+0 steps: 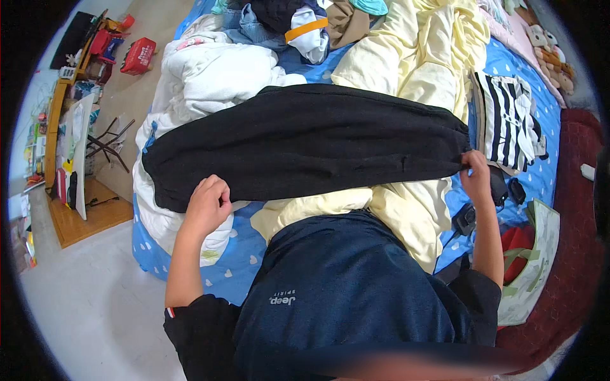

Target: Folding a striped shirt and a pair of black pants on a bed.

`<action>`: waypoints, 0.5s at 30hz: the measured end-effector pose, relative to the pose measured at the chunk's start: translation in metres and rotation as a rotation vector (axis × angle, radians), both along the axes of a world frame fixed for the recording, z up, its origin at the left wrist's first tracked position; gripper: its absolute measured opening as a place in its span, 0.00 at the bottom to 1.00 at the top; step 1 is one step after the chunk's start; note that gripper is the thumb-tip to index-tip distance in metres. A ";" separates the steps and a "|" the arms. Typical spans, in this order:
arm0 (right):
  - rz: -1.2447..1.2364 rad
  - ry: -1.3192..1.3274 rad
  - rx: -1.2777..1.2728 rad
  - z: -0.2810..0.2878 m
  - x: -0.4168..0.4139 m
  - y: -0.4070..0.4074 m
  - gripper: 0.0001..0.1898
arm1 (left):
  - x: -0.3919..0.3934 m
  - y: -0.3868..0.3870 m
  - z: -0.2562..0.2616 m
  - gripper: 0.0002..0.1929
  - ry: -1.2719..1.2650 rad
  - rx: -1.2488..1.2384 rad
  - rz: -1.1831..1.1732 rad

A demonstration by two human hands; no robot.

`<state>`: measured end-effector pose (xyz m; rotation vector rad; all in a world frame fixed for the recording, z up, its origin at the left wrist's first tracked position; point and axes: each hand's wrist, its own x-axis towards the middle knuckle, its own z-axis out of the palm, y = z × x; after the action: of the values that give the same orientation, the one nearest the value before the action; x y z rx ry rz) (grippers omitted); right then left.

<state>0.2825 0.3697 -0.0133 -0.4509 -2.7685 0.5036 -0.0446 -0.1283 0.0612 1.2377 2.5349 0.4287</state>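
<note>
A pair of black trousers (305, 143), seemingly folded lengthwise, lies stretched from left to right across the bed before me. A blue drawstring or tag (150, 137) shows at its left end. At the lower left edge, my left hand (208, 205) has its fingers curled against the black cloth; whether it grips the cloth is hard to see. My right hand (474, 174) pinches the lower corner at the right end. Beneath the trousers are a white blanket (224, 71) and a pale yellow quilt (414, 52).
Folded clothes with a black-and-white striped piece (510, 124) lie at the right. Piled clothes (286, 24) sit at the far side. A pale bag (533, 266) stands at the bed's right edge. A folding stand (107, 143) and wooden shelf (57, 128) are left.
</note>
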 end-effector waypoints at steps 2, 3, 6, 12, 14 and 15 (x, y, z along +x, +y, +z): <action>-0.124 -0.022 -0.238 0.012 -0.003 0.008 0.11 | -0.002 0.000 0.009 0.13 -0.046 -0.029 -0.021; -0.124 -0.019 -0.240 0.023 -0.008 0.011 0.11 | -0.001 0.006 0.020 0.12 -0.153 -0.026 0.091; -0.091 -0.154 -0.253 0.052 -0.022 0.028 0.12 | -0.006 0.017 0.048 0.11 -0.210 -0.047 0.166; -0.096 0.074 0.018 0.117 -0.067 0.078 0.13 | -0.030 0.027 0.079 0.13 0.028 0.118 0.221; -0.081 0.148 0.124 0.136 -0.083 0.094 0.13 | -0.043 0.027 0.084 0.13 0.150 0.210 0.294; -0.095 0.173 0.158 0.144 -0.092 0.096 0.13 | -0.049 0.028 0.084 0.13 0.194 0.248 0.346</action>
<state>0.1900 0.4657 0.1310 -0.4751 -2.5822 0.2845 -0.0939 -0.1004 0.1450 0.9530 2.9476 0.7522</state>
